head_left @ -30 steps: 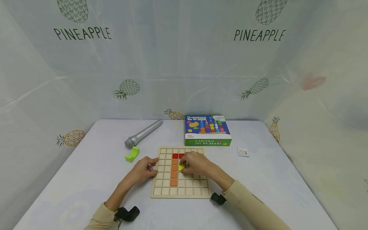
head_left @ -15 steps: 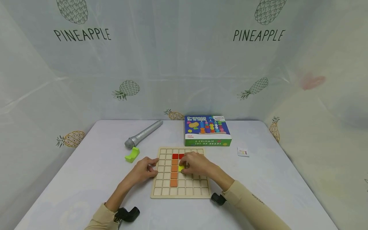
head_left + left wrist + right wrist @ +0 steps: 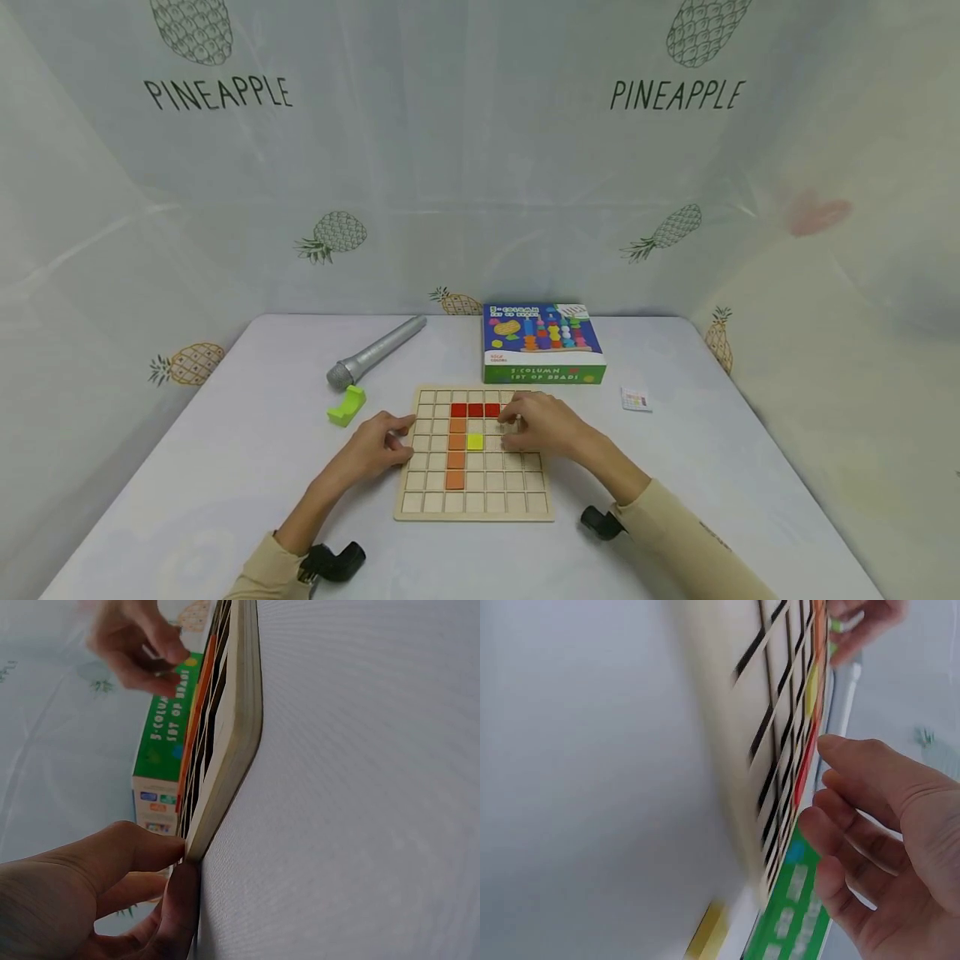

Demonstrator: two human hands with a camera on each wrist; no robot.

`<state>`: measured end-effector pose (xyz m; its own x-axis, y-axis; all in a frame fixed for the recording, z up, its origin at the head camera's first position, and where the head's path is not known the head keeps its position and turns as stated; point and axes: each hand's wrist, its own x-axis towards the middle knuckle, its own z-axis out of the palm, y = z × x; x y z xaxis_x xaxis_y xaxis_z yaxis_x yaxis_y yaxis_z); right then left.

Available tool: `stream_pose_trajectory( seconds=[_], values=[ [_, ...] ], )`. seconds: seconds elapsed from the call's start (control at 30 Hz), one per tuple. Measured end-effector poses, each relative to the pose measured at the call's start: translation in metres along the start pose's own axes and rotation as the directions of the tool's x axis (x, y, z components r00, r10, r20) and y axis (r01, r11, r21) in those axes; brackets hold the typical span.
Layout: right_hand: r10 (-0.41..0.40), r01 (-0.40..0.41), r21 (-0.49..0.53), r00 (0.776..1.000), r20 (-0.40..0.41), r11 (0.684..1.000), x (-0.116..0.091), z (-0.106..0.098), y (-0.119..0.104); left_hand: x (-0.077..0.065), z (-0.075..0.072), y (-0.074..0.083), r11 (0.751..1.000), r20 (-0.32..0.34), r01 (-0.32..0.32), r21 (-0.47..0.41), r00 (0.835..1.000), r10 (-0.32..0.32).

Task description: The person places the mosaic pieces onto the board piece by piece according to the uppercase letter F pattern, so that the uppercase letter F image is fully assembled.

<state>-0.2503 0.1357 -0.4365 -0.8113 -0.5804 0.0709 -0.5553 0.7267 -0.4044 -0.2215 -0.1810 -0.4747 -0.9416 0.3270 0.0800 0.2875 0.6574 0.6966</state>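
Note:
A square wooden grid board (image 3: 435, 505) lies on the table. Three red tiles (image 3: 476, 410) form a row near its top, and several orange tiles (image 3: 456, 460) run down a column below the leftmost red one. Beside that column sits one yellow tile (image 3: 475, 442). My left hand (image 3: 369, 447) touches the board's left edge with thumb and fingers spread along it; the left wrist view shows the fingertips against the rim. Over the board's right part hovers my right hand (image 3: 546, 423), fingers loosely bent and apart, holding nothing in the right wrist view.
Behind the board stands a bead-set box (image 3: 543, 343). A silver microphone (image 3: 377, 352) lies at the back left, with a lime-green curved block (image 3: 347, 406) near its head. To the right is a small printed card (image 3: 635, 400). A pineapple-print curtain (image 3: 480, 167) hangs behind the table.
My right hand has let go of the yellow tile and moved right, uncovering it and the third red tile. My left hand has stayed at the board's edge.

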Motion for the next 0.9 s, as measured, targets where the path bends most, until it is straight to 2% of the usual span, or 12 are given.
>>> stream_pose_trajectory(
  seconds=[0.2, 0.43, 0.67, 0.9],
  values=[
    [0.083, -0.084, -0.036, 0.996, -0.045, 0.996, -0.028, -0.011, 0.029, 0.001, -0.001, 0.001, 1.0, -0.003, 0.002, 0.005, 1.0, -0.002],
    [0.105, -0.108, -0.079, 0.993, -0.048, 0.991, -0.055, -0.015, 0.054, 0.002, -0.003, 0.001, 1.0, 0.002, 0.008, -0.002, 1.0, -0.008],
    [0.112, -0.115, -0.07, 0.993, -0.046, 0.991, -0.064, -0.016, 0.063, 0.001, -0.001, 0.002, 1.0, 0.01, 0.003, -0.01, 1.0, -0.003],
    [0.071, -0.074, -0.073, 0.997, -0.042, 0.995, -0.067, -0.015, 0.064, 0.001, 0.0, 0.0, 1.0, 0.004, -0.01, 0.0, 1.0, 0.01]
  ],
)
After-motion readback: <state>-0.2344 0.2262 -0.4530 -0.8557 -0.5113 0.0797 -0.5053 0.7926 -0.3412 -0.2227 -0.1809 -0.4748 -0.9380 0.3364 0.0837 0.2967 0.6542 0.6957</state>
